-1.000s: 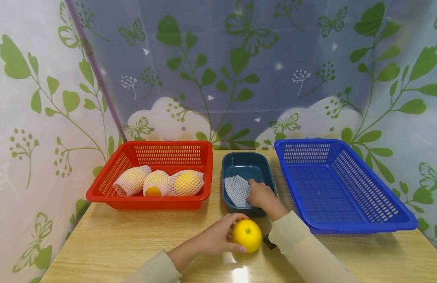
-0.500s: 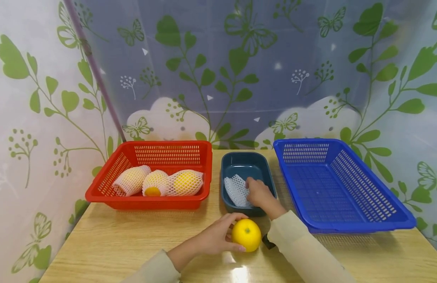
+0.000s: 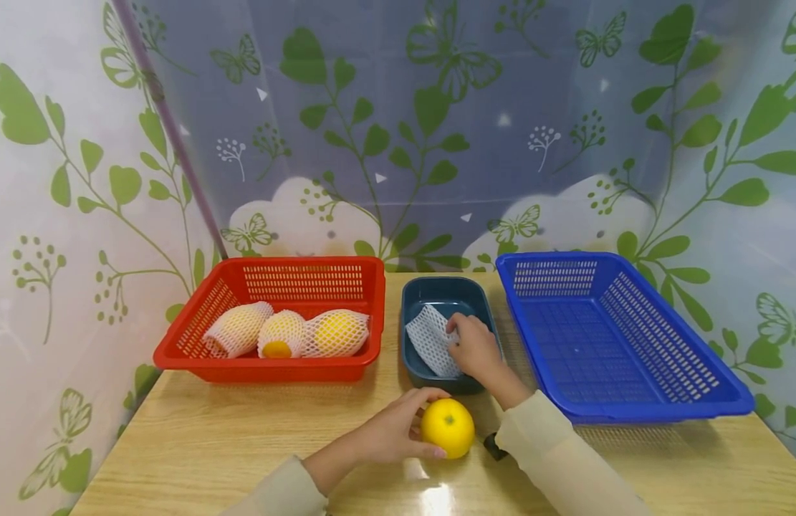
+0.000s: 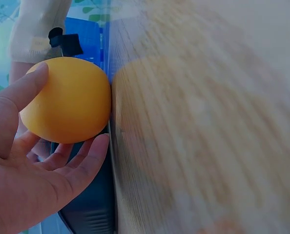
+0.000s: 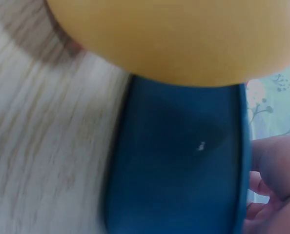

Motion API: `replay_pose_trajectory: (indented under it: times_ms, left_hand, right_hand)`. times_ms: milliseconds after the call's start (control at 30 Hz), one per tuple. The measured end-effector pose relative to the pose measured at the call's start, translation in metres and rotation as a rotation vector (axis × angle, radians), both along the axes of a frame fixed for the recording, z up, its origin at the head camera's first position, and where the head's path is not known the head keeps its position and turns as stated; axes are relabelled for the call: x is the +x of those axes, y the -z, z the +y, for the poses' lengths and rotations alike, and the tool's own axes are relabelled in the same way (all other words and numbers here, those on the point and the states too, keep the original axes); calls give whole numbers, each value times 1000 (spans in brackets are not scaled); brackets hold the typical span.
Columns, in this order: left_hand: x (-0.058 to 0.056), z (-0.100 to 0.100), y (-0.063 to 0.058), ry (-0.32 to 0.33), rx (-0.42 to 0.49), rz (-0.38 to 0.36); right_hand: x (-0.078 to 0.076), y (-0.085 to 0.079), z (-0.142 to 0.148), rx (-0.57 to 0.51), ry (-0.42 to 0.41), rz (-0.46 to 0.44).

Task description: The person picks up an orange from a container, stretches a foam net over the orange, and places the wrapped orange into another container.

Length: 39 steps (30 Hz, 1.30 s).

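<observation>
In the head view, my left hand [image 3: 394, 428] grips a round yellow fruit [image 3: 448, 428] on the table. The thumb is on its near side and the fingers bend round its far side. The left wrist view shows the same fruit [image 4: 69, 100] between thumb and fingers. My right hand [image 3: 478, 347] is over the dark teal tray [image 3: 446, 287], its fingers loosely bent at the right edge of a white foam net sleeve [image 3: 430, 342]. That sleeve lies in the tray, partly behind the fingers. In the right wrist view, the fruit [image 5: 179, 39] blocks the top.
A red basket [image 3: 269, 369] on the left holds three fruits in foam nets [image 3: 336, 333]. To the right stands a blue basket [image 3: 649, 412], close to the tray. Wooden table [image 3: 198, 437] lies in front, and a patterned curtain [image 3: 398, 143] hangs behind.
The right hand has risen slightly, with its thumb and forefinger showing more apart. The net sleeve's upper end reaches farther back in the tray. Left hand and fruit have stayed in place.
</observation>
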<state>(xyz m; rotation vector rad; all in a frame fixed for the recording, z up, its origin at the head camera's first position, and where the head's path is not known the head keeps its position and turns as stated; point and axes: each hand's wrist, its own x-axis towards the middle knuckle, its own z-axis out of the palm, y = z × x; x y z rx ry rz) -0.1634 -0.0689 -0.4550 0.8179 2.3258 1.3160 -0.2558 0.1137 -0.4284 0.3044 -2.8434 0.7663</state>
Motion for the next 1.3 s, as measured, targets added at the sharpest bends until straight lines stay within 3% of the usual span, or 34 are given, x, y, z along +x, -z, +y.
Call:
replay_pose_trajectory:
  times_ms: [533, 1000, 1100, 1300]
  left_hand:
    - [-1, -1, 1, 0, -26, 7]
    - [-2, -2, -4, 8, -39, -21]
    - [-1, -2, -4, -13, -42, 1]
    - [-1, -3, -11, -116, -2, 36]
  right_hand:
    - [28, -15, 12, -161, -76, 112]
    - [49, -36, 24, -202, -75, 230]
    - [53, -38, 28, -216, -92, 271]
    - [60, -38, 36, -239, -119, 327]
